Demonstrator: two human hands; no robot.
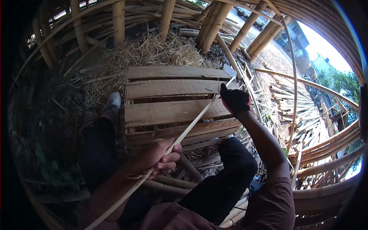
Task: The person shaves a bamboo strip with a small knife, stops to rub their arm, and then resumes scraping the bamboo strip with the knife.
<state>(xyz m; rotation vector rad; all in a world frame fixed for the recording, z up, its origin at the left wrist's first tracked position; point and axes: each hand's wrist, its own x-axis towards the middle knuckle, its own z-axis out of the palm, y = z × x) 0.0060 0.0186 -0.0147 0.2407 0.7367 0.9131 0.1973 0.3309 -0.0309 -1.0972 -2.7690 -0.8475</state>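
Observation:
My left hand (163, 157), bare, is closed around a long pale bamboo strip (191, 125). The strip runs from the bottom left up across a slatted wooden crate (161, 112) to my right hand (234, 100). That hand wears a black and red glove and is closed at the strip's far part, near the crate's right edge. A thin grey knife blade (211, 91) juts left from the glove beside the strip; its handle is hidden in the fingers. The strip's tip shows just past the glove. Fine shavings hang from the strip by my left wrist.
Straw-like shavings (153, 53) are heaped behind the crate. Upright bamboo posts (119, 23) stand at the back. Cut bamboo poles (299, 111) lie stacked outside on the right. My shoe (114, 100) rests left of the crate, and bamboo rails (326, 195) curve along the right.

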